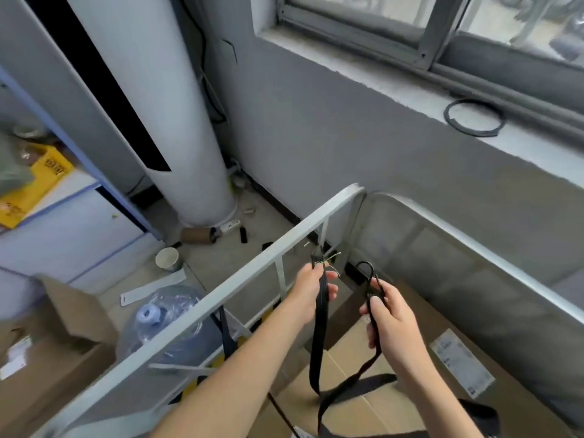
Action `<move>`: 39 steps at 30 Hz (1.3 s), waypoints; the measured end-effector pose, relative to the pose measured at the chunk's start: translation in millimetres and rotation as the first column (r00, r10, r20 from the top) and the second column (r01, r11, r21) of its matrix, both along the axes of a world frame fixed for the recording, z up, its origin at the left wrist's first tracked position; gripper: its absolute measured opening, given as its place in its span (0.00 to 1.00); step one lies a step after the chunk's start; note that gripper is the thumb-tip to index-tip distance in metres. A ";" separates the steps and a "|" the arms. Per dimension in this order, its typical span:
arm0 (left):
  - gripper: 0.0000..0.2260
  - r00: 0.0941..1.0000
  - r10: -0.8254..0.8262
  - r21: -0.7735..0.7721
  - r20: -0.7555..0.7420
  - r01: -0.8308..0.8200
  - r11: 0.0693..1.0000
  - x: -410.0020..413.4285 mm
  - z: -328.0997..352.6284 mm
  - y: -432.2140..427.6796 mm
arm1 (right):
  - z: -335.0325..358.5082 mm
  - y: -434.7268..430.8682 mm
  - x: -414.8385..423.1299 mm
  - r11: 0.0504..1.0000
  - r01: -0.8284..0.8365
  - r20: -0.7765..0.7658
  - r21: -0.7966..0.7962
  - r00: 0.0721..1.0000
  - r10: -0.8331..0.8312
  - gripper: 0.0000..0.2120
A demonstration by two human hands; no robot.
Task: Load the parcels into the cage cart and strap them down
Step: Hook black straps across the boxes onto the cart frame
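Over the cage cart, the left hand gripped a black strap; right hand fingers pinched its hook.

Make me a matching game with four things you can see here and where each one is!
Things:
1. black ring
2. paper cup
3. water bottle
4. cardboard box with a white label

Places:
A. lying on the floor just outside the cart's rail
B. inside the cage cart, under the black strap
C. on the window sill
D. standing on the floor near the big white pipe

Pairs: 1-C, 2-D, 3-A, 4-B
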State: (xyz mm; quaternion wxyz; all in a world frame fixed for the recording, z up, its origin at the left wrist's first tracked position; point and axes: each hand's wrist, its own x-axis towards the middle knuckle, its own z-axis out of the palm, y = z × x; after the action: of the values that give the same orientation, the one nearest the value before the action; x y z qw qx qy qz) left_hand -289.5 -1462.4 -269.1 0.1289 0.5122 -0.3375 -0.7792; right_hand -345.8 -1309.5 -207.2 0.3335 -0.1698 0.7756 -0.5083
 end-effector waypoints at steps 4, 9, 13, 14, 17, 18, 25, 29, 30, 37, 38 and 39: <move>0.08 0.991 0.125 0.087 0.044 -0.128 0.988 8.0 -25.2 -1.5 | -14.9 8.9 -6.0 1.000 -0.006 0.011 0.004 1.000 0.006 0.16; 0.07 0.958 0.284 0.123 0.035 -0.286 0.950 20.3 -39.1 -2.6 | -25.5 18.1 -4.0 0.999 -0.010 0.048 0.046 0.999 0.008 0.15; 0.06 0.935 0.355 0.144 -0.008 -0.350 0.926 30.6 -37.6 -3.9 | -26.0 21.4 1.7 0.998 -0.001 0.079 0.060 0.997 -0.003 0.16; 0.06 0.935 0.354 0.144 -0.018 -0.348 0.926 32.4 -35.8 -1.9 | -25.0 22.2 3.1 0.998 0.002 0.080 0.063 0.997 -0.007 0.16; 0.07 0.932 0.360 0.164 -0.054 -0.347 0.923 36.2 -28.1 9.9 | -18.4 28.2 3.7 0.998 0.037 0.094 0.055 0.995 -0.042 0.16; 0.07 0.932 0.356 0.166 -0.069 -0.342 0.925 38.6 -23.7 13.0 | -14.8 30.4 4.1 0.997 0.057 0.104 0.048 0.993 -0.061 0.16; 0.12 0.989 0.134 -0.005 -0.068 -0.134 0.991 57.7 30.5 58.1 | 34.0 70.4 4.0 0.982 0.188 0.126 0.010 0.974 -0.188 0.14; 0.12 0.996 0.004 -0.022 -0.092 -0.006 1.000 57.8 73.5 127.0 | 75.3 118.5 5.4 0.960 0.276 0.094 -0.047 0.958 -0.271 0.14; 0.13 0.993 -0.031 -0.019 -0.117 0.029 0.999 57.0 85.5 148.0 | 86.2 134.8 5.6 0.950 0.304 0.088 -0.063 0.950 -0.299 0.13; 0.09 0.943 -0.199 -0.017 -0.266 0.202 0.979 54.3 174.1 325.2 | 168.6 299.9 24.6 0.856 0.487 0.008 -0.176 0.870 -0.493 0.13; 0.08 0.934 -0.215 -0.028 -0.285 0.216 0.976 55.3 187.8 350.8 | 181.2 329.1 31.3 0.842 0.505 -0.010 -0.188 0.857 -0.516 0.13; 0.08 0.923 -0.226 -0.030 -0.312 0.228 0.973 57.0 201.4 376.6 | 194.0 360.5 39.1 0.828 0.522 -0.026 -0.205 0.842 -0.538 0.13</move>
State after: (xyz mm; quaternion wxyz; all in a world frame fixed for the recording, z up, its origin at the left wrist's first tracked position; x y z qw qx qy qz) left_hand -232.5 -1085.9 -67.7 0.0882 0.3401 -0.3672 -0.8612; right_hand -306.8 -949.0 -13.2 0.1290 0.0002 0.7533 -0.6449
